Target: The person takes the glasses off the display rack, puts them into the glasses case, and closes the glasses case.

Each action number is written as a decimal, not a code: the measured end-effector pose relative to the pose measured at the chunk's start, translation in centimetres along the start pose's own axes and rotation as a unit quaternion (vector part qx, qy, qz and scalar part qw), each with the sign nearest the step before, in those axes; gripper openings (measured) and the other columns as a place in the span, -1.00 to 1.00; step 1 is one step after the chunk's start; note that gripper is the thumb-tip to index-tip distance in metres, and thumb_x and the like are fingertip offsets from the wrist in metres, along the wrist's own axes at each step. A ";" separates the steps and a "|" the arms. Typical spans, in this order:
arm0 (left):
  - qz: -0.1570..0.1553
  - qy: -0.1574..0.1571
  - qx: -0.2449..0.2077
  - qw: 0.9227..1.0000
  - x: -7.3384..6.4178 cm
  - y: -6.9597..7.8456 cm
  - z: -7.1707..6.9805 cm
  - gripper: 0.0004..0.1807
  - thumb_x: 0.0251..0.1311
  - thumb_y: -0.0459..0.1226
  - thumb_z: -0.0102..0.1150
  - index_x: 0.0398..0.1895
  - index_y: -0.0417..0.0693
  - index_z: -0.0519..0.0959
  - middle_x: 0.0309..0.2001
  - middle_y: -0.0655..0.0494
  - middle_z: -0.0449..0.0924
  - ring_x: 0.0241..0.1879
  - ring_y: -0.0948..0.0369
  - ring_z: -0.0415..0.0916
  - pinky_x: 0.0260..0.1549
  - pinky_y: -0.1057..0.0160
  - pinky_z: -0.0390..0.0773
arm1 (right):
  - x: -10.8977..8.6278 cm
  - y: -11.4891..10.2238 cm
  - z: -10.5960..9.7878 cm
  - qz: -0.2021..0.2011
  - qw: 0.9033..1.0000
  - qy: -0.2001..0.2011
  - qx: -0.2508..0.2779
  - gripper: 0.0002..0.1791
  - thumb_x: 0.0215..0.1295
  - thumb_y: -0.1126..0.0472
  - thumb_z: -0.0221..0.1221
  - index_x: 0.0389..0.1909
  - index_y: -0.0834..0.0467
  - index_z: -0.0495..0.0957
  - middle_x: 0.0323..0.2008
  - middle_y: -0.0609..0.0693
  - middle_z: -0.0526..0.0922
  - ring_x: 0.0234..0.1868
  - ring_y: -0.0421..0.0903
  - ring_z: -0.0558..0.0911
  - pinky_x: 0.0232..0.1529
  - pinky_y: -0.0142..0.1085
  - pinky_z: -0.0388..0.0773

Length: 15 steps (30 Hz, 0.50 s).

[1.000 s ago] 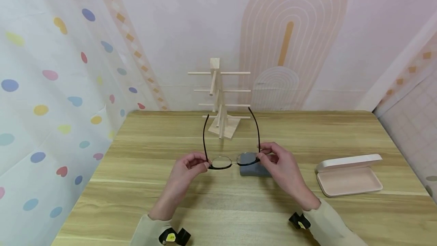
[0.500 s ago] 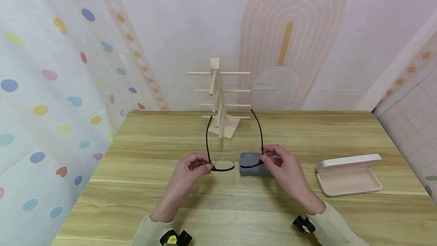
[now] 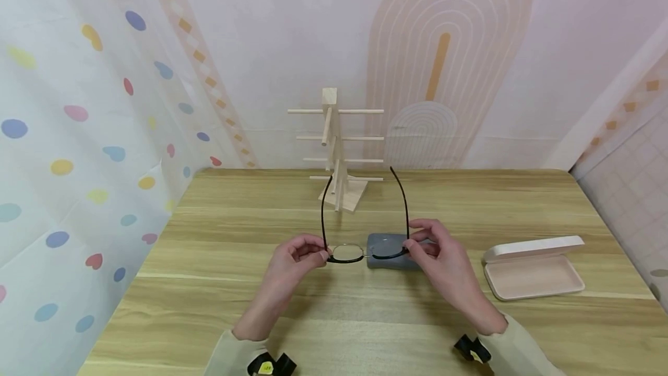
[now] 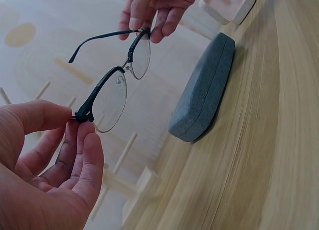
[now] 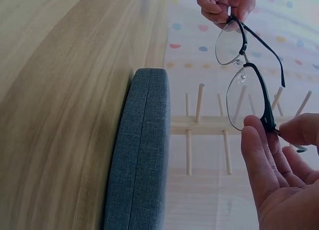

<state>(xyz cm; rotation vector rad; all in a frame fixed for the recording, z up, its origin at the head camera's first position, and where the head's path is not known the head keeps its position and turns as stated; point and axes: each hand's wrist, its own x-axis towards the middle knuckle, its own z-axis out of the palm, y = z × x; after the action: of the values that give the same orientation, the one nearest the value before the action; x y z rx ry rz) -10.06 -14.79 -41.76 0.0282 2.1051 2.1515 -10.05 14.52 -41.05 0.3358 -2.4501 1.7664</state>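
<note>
A pair of black half-rim eyeglasses (image 3: 348, 261) with clear lenses is held above the table, its temples unfolded and pointing away toward the back. My left hand (image 3: 294, 266) pinches the left hinge corner between thumb and fingers; in the left wrist view the thumb presses on the black frame (image 4: 99, 89). The right hinge corner is pinched the same way by my right hand (image 3: 443, 266). Behind and below the right lens lies a closed grey-blue fabric glasses case (image 5: 142, 150) on the table, partly covered by my right hand in the head view.
A light wooden rack (image 3: 330, 97) with several pegs stands at the back middle, behind the temples. To the right, a pale pink glasses case (image 3: 534, 277) lies with its lid raised. A patterned cloth (image 3: 261, 45) hangs behind the wooden table (image 3: 209, 295).
Both hands have shifted slightly to the right, carrying the eyeglasses with them. The two cases and the rack have stayed in place.
</note>
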 end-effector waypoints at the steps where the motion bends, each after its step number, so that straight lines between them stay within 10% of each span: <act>1: 0.000 0.000 -0.001 1.000 0.0 0.0 0.1 -0.73 0.19 -0.57 0.23 -0.03 -0.50 0.55 -0.18 -0.05 0.67 -0.15 0.15 0.63 -0.08 0.28 0.68 | -0.1 0.0 0.0 0.001 1.000 0.001 0.002 -0.65 0.43 0.32 0.28 0.17 0.23 0.49 -0.20 0.10 0.75 -0.23 0.04 0.78 -0.20 -0.37 0.71; 15: -0.003 0.002 -0.010 1.000 0.1 0.1 0.8 -0.73 0.19 -0.57 0.21 -0.03 -0.52 0.55 -0.19 -0.03 0.68 -0.17 0.18 0.64 -0.09 0.31 0.68 | -0.8 0.3 -0.4 -0.026 0.999 0.023 0.008 -0.69 0.37 0.41 0.31 0.02 0.28 0.42 -0.23 0.13 0.75 -0.26 -0.10 0.76 -0.21 -0.40 0.70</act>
<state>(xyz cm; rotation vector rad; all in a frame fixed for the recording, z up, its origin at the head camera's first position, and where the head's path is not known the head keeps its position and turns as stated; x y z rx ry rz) -10.10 -13.96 -41.65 0.0154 2.0835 2.1694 -9.32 15.06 -41.35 0.3533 -2.3743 1.7532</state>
